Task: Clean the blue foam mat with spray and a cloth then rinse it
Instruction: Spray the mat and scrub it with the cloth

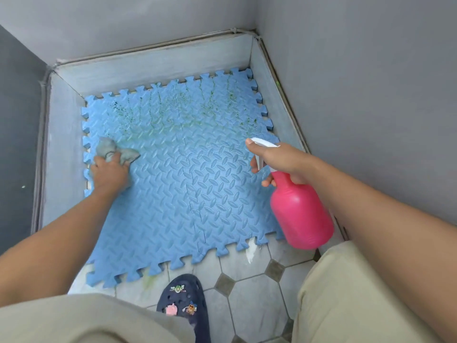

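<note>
The blue foam mat (188,184), with interlocking toothed edges and a raised diamond-plate pattern, lies flat on the tiled floor (247,293) in a corner between grey walls (371,95). Green stains (173,112) streak the far part of the mat; the near part looks clean.

At the mat's left edge, the person's left hand (110,173) presses down with its fingers curled round a crumpled grey cloth (116,149), which rests on the mat's surface. Over the mat's right edge, the right hand (282,162) grips the neck of a pink spray bottle (301,214), a finger on its white trigger, nozzle towards the stained far side.

Just beyond the mat's near edge stands a dark blue clog (183,300) decorated with charms. A white smear (251,251) marks the floor by the mat's near right corner.
</note>
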The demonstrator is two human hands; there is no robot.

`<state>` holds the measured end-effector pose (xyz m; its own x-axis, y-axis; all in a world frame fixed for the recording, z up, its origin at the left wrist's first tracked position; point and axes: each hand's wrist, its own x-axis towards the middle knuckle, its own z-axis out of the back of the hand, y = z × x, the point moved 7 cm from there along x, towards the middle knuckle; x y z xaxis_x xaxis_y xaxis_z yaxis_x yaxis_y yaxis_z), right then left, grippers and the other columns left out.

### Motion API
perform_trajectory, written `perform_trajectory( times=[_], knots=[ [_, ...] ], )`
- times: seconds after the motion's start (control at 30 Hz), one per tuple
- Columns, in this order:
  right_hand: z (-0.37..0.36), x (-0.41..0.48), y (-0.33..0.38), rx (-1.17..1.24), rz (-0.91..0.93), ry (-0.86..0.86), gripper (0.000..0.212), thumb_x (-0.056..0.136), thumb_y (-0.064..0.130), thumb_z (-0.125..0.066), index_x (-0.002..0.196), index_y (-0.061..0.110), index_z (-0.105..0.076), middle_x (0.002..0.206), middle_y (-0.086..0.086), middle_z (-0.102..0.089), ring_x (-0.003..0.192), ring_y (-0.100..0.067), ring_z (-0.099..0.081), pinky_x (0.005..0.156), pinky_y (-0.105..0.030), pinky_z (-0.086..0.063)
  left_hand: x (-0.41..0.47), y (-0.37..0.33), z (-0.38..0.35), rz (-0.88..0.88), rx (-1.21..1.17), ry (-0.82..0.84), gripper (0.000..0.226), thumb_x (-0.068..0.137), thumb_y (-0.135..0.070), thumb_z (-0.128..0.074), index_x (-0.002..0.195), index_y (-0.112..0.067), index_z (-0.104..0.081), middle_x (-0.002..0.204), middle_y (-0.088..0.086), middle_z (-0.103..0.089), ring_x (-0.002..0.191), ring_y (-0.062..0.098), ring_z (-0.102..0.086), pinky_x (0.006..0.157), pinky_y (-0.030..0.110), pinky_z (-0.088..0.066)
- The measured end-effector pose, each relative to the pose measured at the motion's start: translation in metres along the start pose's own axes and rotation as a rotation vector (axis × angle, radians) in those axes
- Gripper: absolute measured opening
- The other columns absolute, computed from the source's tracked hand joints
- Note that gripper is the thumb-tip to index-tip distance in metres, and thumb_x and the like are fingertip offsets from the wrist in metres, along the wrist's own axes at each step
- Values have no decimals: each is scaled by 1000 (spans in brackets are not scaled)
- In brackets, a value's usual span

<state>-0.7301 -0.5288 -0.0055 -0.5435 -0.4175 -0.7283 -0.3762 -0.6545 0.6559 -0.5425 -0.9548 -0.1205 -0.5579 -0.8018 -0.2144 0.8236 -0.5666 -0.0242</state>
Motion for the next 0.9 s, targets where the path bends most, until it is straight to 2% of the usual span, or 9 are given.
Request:
perform_trajectory(
  times=[0.1, 0.17, 0.23, 0.33, 0.4, 0.6, 0.67, 0.73, 0.9],
  knots=[
    [-31, 1, 20, -71, 62, 73, 55, 91, 72, -55, 114, 24, -65, 82, -10, -66, 45, -22, -57, 44, -24, -42, 5, 46, 3, 43, 9, 20, 52, 102, -37, -44, 149, -17, -40, 140, 41, -36, 133, 50, -33, 111, 50, -28],
    [-48, 6, 27, -118, 76, 62, 44, 91, 72, -56, 106, 31, -63, 71, -9, -56, 43, -20, -54, 43, -24, -41, 3, 48, 3, 38, -36, 17, 52, 101, -36, -47, 149, -18, -41, 141, 39, -33, 131, 51, -35, 112, 50, -30],
    [-56, 14, 36, -144, 79, -35, 55, 86, 75, -58, 87, 20, -59, 66, -9, -57, 43, -22, -60, 44, -25, -44, 0, 42, 3, 16, -62, 6, 51, 100, -34, -49, 148, -17, -42, 140, 40, -33, 132, 49, -34, 113, 50, -28],
    [-74, 31, 56, -157, 96, -84, 76, 84, 79, -57, 92, 4, -65, 83, -8, -67, 50, -27, -71, 43, -23, -45, -4, 41, 4, -40, -65, -26, 50, 99, -33, -51, 145, -13, -46, 130, 40, -41, 123, 45, -39, 108, 48, -31],
    [-100, 40, 68, -186, 105, -67, 78, 83, 79, -57, 97, 4, -67, 93, -6, -71, 53, -28, -73, 43, -23, -45, -6, 42, 6, -54, -68, -35, 49, 99, -33, -51, 144, -13, -46, 126, 39, -42, 116, 45, -42, 104, 46, -32],
    [-172, 51, 113, -276, 174, -125, 69, 83, 80, -55, 80, 11, -57, 80, -6, -67, 51, -23, -73, 53, -33, -57, -9, 37, 8, -87, -47, -26, 51, 100, -32, -50, 146, -10, -42, 129, 38, -41, 116, 44, -42, 104, 46, -29],
    [-183, 53, 126, -212, 167, -75, 72, 84, 78, -57, 84, 7, -64, 88, -13, -71, 54, -28, -74, 65, -42, -63, -11, 36, 10, -108, -32, -27, 51, 100, -30, -50, 146, -8, -42, 128, 40, -41, 116, 44, -43, 104, 46, -29],
    [-194, 57, 132, -206, 152, -30, 76, 85, 77, -58, 93, 2, -68, 95, -15, -74, 54, -28, -74, 63, -39, -63, -10, 36, 12, -101, -35, -3, 52, 102, -32, -47, 148, -10, -38, 132, 38, -39, 117, 43, -42, 104, 45, -29],
    [-212, 70, 146, -347, 172, -81, 71, 84, 79, -55, 79, 9, -59, 65, -10, -69, 43, -21, -64, 54, -34, -59, -6, 40, 10, -102, -30, 27, 56, 103, -38, -43, 152, -15, -31, 141, 36, -33, 119, 45, -43, 106, 48, -35]
  ],
)
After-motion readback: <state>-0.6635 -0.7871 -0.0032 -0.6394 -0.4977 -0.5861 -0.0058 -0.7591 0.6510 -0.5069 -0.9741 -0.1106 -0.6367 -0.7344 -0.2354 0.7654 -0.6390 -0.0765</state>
